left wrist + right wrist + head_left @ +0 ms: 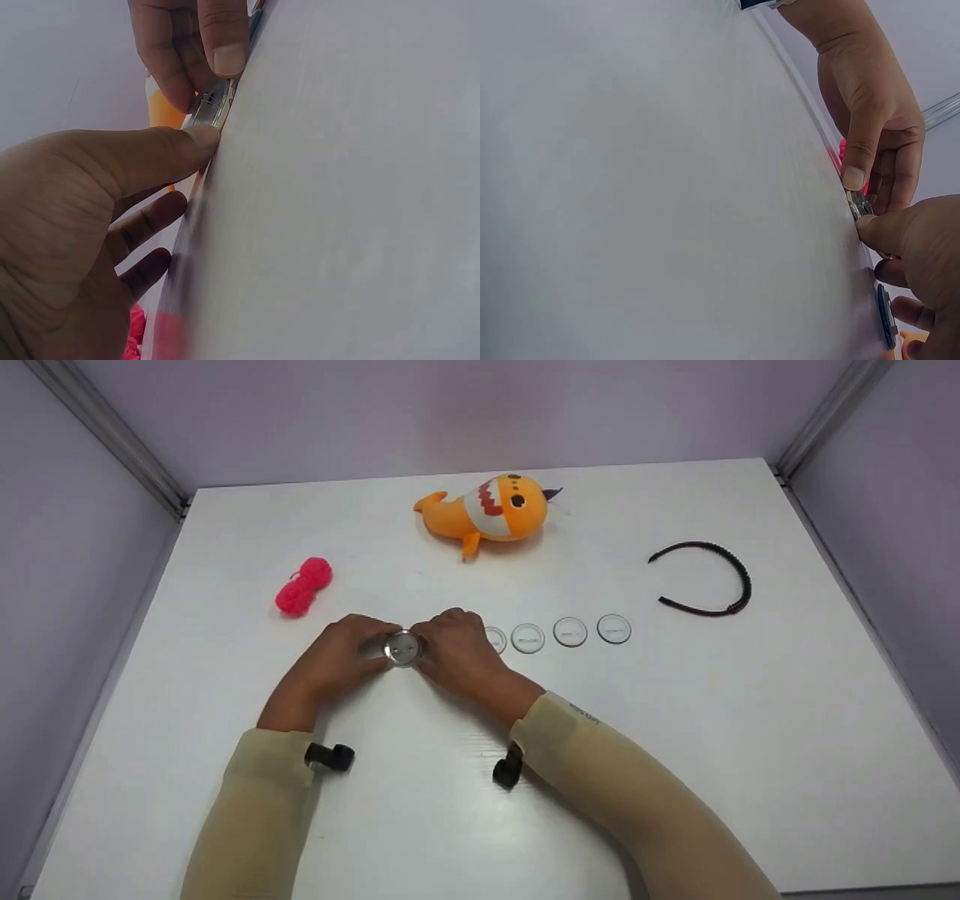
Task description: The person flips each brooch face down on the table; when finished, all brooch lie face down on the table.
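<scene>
A round metal-backed pin badge [403,648] lies between the two hands at the middle-left of the table. My left hand [337,656] pinches its left edge with thumb and fingers. On the opposite edge, my right hand [459,652] pinches it too. Both thumbs meet the badge's rim close to the tabletop in the left wrist view, where the badge [211,105] shows edge-on. To the right, several similar round badges [528,638] lie in a row, one partly hidden behind the right hand. The right wrist view shows another badge [886,315] beneath the right fingers.
An orange plush shark [487,514] lies at the back of the white table [712,757]. A pink yarn bundle [304,587] sits at the left. A dark headband [739,574] lies at the right. Pale walls [465,412] border the back and sides.
</scene>
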### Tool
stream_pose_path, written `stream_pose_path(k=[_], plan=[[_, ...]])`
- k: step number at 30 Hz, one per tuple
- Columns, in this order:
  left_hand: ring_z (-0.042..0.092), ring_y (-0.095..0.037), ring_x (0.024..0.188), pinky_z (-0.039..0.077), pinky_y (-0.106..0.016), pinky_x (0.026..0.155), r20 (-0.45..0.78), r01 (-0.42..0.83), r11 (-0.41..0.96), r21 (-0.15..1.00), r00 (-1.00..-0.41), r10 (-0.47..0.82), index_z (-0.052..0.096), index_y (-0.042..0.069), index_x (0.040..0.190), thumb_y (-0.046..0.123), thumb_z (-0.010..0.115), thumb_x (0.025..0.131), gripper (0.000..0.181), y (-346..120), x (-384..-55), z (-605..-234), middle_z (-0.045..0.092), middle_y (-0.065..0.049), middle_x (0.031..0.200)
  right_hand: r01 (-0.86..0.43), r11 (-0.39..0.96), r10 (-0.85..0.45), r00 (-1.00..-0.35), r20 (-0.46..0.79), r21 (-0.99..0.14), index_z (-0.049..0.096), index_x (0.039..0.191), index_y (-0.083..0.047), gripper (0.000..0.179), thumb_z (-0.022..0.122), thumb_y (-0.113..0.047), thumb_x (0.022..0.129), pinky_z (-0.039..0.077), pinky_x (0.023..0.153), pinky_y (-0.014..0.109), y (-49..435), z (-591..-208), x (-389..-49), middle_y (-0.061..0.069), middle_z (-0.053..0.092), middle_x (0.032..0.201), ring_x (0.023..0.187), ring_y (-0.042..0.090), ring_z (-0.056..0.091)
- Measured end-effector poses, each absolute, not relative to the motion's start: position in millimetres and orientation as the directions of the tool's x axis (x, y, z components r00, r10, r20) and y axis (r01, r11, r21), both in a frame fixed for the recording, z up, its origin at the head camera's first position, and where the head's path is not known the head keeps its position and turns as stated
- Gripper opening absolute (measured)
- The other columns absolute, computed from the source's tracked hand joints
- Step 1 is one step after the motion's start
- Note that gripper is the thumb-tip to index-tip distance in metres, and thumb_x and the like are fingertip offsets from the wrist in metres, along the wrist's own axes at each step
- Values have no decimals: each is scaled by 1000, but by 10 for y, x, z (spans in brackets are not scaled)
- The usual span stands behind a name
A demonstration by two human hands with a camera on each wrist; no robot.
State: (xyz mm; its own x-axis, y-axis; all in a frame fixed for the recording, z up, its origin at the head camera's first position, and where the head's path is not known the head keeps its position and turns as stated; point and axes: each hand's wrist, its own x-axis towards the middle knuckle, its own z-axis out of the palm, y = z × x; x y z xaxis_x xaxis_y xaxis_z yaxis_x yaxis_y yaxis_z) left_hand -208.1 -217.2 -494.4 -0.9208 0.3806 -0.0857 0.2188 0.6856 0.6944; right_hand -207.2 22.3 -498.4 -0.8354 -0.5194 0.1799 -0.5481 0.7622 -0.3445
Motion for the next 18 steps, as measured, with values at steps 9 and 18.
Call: stream_pose_path(k=[9,18], plan=[[58,-28,138,42,-52,124,-83,221,685,694,-921,381,72,20,145,13,78,99,47,-2183,-2078,-4960,70,-5,139,-546,773,-515,-837,183,-322,79,120,-21,26,78,-39,100,53,100,54,234,-4990,-2064,-2,82,113,113,28,69],[55,-26,142,41,-51,126,-122,184,699,691,-923,364,71,24,148,16,78,100,50,-2181,-2059,-4939,67,-2,144,-524,781,-505,-850,150,-339,78,124,-23,28,78,-38,101,49,105,53,234,-4986,-2042,-6,81,118,120,26,67]])
